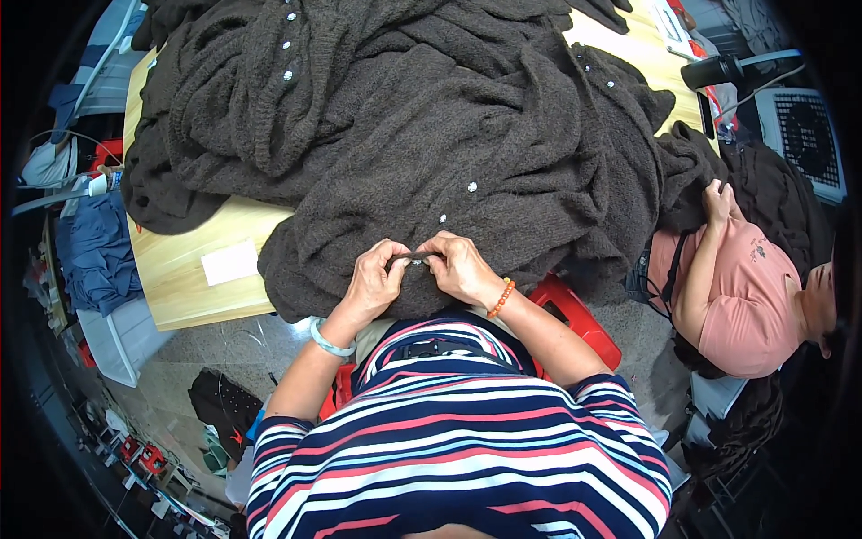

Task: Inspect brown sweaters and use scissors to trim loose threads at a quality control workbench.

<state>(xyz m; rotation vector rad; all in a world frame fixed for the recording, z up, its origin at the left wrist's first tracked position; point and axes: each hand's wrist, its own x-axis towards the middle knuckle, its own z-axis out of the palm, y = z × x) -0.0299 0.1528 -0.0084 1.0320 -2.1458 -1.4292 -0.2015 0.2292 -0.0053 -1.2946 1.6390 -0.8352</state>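
Fingers: I see the fingers (401, 258) of both hands pinched shut on the near edge of the dark brown cardigan (431, 135), the fingertips meeting over a small pale thing I cannot make out.
Left hand: my left hand (375, 280) is curled, knuckles up, thumb and forefinger closed on the knit.
Right hand: my right hand (458, 265) mirrors it, just beside the left, nearly touching.
Cardigan: heaped across the wooden bench (193, 269), its near hem hanging over the edge at my lap.
Progress: I judge the work mid-way; several pale buttons (472, 187) already sit on the knit, and the spot between my fingers is not yet finished.
Arms: both forearms rise from the lower edge, elbows out, wrists bent inward; a pale bangle (329, 344) on the left, orange beads (501, 297) on the right.
Nearby: another person (745, 296) in pink sits to my right.
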